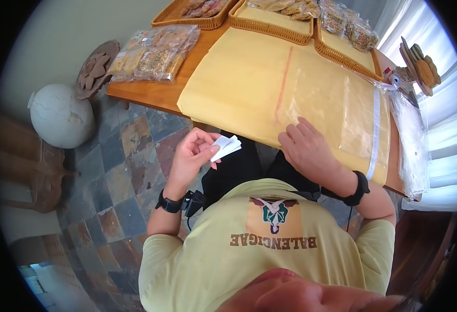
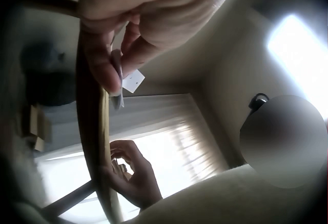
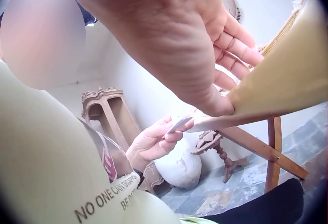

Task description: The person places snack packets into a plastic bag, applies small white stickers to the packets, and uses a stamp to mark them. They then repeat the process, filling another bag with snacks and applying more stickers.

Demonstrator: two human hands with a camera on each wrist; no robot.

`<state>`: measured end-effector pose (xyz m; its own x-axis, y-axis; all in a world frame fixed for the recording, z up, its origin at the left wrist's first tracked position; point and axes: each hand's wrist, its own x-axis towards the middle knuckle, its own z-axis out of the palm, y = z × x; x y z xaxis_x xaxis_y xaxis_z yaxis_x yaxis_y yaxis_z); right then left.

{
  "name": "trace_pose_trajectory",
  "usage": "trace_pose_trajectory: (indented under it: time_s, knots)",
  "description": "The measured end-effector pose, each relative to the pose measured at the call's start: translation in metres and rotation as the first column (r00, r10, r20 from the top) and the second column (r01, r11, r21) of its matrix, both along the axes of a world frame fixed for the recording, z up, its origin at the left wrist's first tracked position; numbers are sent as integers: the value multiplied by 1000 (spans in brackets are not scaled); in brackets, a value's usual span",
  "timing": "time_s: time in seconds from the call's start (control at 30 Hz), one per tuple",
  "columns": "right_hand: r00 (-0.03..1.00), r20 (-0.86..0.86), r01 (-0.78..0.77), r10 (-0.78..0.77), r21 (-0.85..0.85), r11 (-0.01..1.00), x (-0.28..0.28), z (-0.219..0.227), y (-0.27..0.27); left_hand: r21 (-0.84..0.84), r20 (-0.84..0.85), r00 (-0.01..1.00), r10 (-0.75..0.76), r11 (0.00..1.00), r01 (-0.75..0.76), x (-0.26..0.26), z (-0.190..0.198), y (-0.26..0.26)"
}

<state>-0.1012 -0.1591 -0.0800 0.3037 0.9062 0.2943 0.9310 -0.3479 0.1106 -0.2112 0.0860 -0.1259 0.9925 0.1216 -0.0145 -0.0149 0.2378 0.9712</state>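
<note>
In the head view, the left hand (image 1: pixel 193 152) pinches a few small white paper pieces (image 1: pixel 226 147) between thumb and fingers, in front of the table edge. The left wrist view shows the same hand (image 2: pixel 148 19) with the papers (image 2: pixel 117 83) seen nearly edge-on. The right hand (image 1: pixel 311 153) rests at the near edge of the yellow table covering (image 1: pixel 228 78), beside a clear plastic sheet or bag (image 1: pixel 322 99). Its fingers are relaxed and slightly bent in the right wrist view, where the hand (image 3: pixel 179 44) touches the covering (image 3: pixel 287 70) and holds nothing.
Wicker trays (image 1: pixel 270 29) with packaged food line the far edge. Packed bags (image 1: pixel 158 52) lie at the table's left, clear plastic bags (image 1: pixel 413 145) at its right end. A carved wooden piece (image 1: pixel 421 67) stands far right; a white round pot (image 1: pixel 62 117) is on the floor.
</note>
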Motion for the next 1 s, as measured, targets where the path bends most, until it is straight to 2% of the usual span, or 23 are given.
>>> trace_pose_trajectory:
  time_s: [0.1,0.13,0.23,0.3,0.37,0.47,0.6,0.67,0.8,0.9,0.97,1.0]
  knots:
    - [1000,3,17,-17,33,999,1,-1,-1,20,31,999,23,1000,-23,3,5,2]
    - [1000,1,20,-20,32,999,2,0,-1,19,31,997,71,997,-71,4,7,3]
    - [996,-37,76,-77,-34,997,5,2,-2,38,-13,991,130,991,-130,6,9,11]
    - [995,-90,41,-40,15,999,6,1,-4,41,77,964,253,966,-257,6,12,17]
    - [991,-126,55,-51,32,998,5,1,-5,56,85,956,280,957,-285,8,8,31]
    - [983,-172,74,-64,49,996,4,4,-5,71,136,905,404,907,-415,14,8,41]
    - [971,-228,76,-66,38,996,2,11,-7,158,146,883,446,871,-466,18,20,46]
    - [962,-263,78,-71,14,997,3,14,-9,269,61,940,334,902,-338,26,24,52]
    - [936,-341,82,-86,-27,996,2,19,-12,236,-3,966,257,939,-249,33,24,58]
    - [922,-376,96,-86,7,995,0,22,-14,179,-28,974,224,960,-215,36,24,65]
    - [932,-355,87,-70,32,996,-2,21,-15,-30,-82,994,68,997,-71,34,26,70]
    - [942,-331,73,-50,56,996,-3,20,-14,-30,-83,994,68,997,-70,34,27,66]
